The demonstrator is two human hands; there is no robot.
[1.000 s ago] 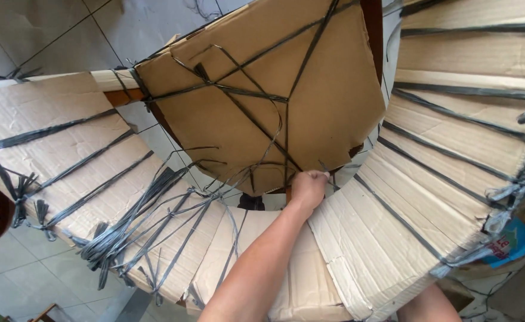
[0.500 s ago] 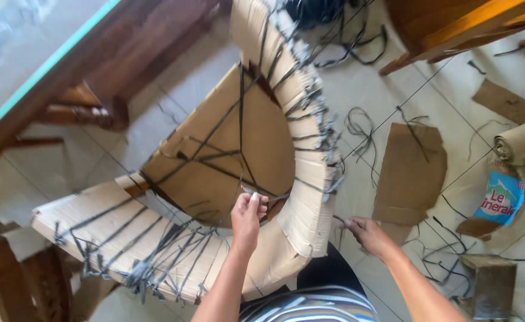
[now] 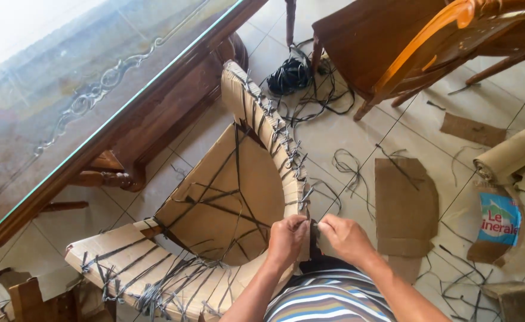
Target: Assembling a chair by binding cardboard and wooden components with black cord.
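A chair wrapped in brown cardboard [image 3: 232, 197] and tied with black plastic straps lies on the tiled floor in front of me. My left hand [image 3: 286, 238] grips the cardboard-wrapped curved rim near its lower right part. My right hand [image 3: 343, 238] sits right beside it, fingers pinched on a black strap [image 3: 315, 226] at the rim's edge. Both hands touch each other above my striped shirt.
A glass-topped wooden table [image 3: 95, 101] fills the upper left. A wooden chair [image 3: 429, 42] stands at the upper right with a black strap bundle [image 3: 289, 74] beside it. Loose cardboard pieces [image 3: 405, 203], a cardboard roll [image 3: 513, 155] and strap offcuts lie on the floor to the right.
My view has pulled back and the chair shows smaller. My right hand has come in from the floor side to meet my left hand at the rim.
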